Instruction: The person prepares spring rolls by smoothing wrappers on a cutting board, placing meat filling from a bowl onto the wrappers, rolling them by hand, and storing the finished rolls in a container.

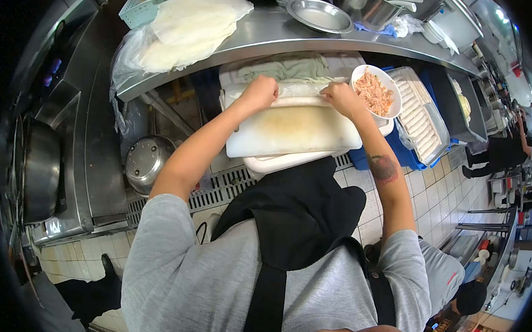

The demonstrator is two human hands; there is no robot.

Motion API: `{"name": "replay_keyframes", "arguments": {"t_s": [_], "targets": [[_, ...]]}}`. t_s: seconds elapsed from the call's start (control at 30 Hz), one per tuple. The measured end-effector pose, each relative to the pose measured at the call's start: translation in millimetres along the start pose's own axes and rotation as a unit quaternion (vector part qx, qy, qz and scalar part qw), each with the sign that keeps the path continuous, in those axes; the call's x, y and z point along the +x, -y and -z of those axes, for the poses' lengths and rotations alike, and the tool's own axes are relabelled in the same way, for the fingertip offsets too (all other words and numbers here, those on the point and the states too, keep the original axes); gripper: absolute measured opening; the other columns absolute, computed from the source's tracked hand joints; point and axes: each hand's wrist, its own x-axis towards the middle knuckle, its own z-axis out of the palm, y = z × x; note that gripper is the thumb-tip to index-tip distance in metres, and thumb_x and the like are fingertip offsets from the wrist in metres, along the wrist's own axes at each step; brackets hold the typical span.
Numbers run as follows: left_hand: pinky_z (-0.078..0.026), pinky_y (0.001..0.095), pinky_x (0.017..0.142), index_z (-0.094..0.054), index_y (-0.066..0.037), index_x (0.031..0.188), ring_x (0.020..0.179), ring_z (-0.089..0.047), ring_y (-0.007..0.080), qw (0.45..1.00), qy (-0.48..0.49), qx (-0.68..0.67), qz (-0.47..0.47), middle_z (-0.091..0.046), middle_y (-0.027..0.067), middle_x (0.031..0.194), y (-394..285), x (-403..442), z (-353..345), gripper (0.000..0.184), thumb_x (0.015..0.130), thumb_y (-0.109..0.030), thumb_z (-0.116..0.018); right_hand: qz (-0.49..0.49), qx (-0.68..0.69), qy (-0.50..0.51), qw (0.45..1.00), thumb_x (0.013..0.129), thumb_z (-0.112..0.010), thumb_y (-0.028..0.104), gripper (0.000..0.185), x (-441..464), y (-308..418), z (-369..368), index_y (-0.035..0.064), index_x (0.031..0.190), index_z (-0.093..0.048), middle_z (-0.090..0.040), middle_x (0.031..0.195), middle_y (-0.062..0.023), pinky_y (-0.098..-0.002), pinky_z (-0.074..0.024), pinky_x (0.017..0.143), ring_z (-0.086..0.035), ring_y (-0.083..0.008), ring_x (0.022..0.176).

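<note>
A long white wrapper roll (pixel 302 101) lies across the far part of a white cutting board (pixel 294 132). My left hand (pixel 261 92) is closed at the left end of the roll, fingers curled down onto it. At its right end, my right hand (pixel 341 97) pinches the wrapper. Just beyond my right hand stands a white bowl (pixel 398 104) of shredded pinkish filling (pixel 374 95). Farther right, a clear tray (pixel 442 131) holds several white rolls (pixel 417 121) in a row. The fingertips of both hands are partly hidden.
On the steel shelf (pixel 261 44) ahead lie stacked thin white sheets (pixel 194 26) on plastic, a round metal dish (pixel 320 15) and a pot (pixel 366 7). A green cloth (pixel 285 67) is behind the board. A metal pot (pixel 148 162) stands low left. Other people are nearby.
</note>
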Motion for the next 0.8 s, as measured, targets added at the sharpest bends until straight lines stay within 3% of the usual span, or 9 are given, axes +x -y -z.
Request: {"name": "replay_keyframes", "arguments": {"t_s": [0.1,0.23,0.43,0.53,0.63,0.8], "targets": [[-0.054,0.044,0.078,-0.071,0.0,0.086,0.087,-0.068,0.0377,1.0,-0.026,0.005,-0.014,-0.069,0.0229,0.087,-17,-20,5,0.017,0.072,-0.009,-0.074,0.008,0.049,-0.021,0.999,0.08,-0.07,0.014,0.021,-12,3,4,0.0113,0.101,-0.073,-0.071,0.091,-0.0153,-0.0432,-0.054,0.079,-0.069,-0.0331,0.087],[-0.054,0.0454,0.082,-0.068,0.0,0.099,0.092,-0.067,0.0386,0.997,-0.033,0.043,-0.061,-0.069,0.0235,0.096,-10,-23,1,0.028,0.074,-0.012,-0.074,-0.029,0.118,0.042,0.992,0.079,-0.071,0.014,0.02,-16,24,34,0.0099,0.099,-0.071,-0.072,0.092,-0.0133,-0.0432,-0.0538,0.076,-0.069,-0.0323,0.083],[-0.054,0.0429,0.078,-0.069,-0.001,0.101,0.087,-0.069,0.0359,0.999,0.004,0.025,-0.033,-0.07,0.0209,0.087,5,1,7,0.031,0.071,-0.011,-0.074,-0.027,0.113,0.099,0.988,0.079,-0.073,0.013,0.02,9,1,27,0.0093,0.098,-0.072,-0.073,0.089,-0.0134,-0.0379,-0.0549,0.074,-0.07,-0.029,0.079],[-0.054,0.0403,0.074,-0.071,-0.002,0.09,0.083,-0.069,0.0325,0.997,0.075,-0.005,0.001,-0.071,0.0179,0.086,14,16,11,0.021,0.072,-0.012,-0.072,-0.035,0.11,0.106,0.988,0.079,-0.072,0.015,0.017,21,-7,20,0.0098,0.095,-0.075,-0.073,0.089,-0.0133,-0.0382,-0.0545,0.077,-0.07,-0.0296,0.082],[-0.053,0.0376,0.072,-0.071,-0.002,0.081,0.077,-0.069,0.0282,0.997,0.082,-0.003,0.013,-0.071,0.0148,0.082,18,25,12,0.013,0.072,-0.012,-0.072,-0.043,0.069,0.097,0.992,0.08,-0.07,0.018,0.016,26,-7,16,0.0117,0.093,-0.076,-0.072,0.095,-0.0129,-0.0402,-0.0537,0.082,-0.069,-0.0312,0.089],[-0.052,0.037,0.07,-0.073,-0.003,0.08,0.074,-0.068,0.0249,0.993,0.104,-0.024,0.047,-0.071,0.0135,0.079,22,34,14,0.012,0.073,-0.013,-0.073,-0.03,-0.014,0.055,0.998,0.082,-0.066,0.016,0.019,27,2,5,0.0117,0.098,-0.075,-0.067,0.105,-0.012,-0.0425,-0.0528,0.086,-0.066,-0.0324,0.096]]}}
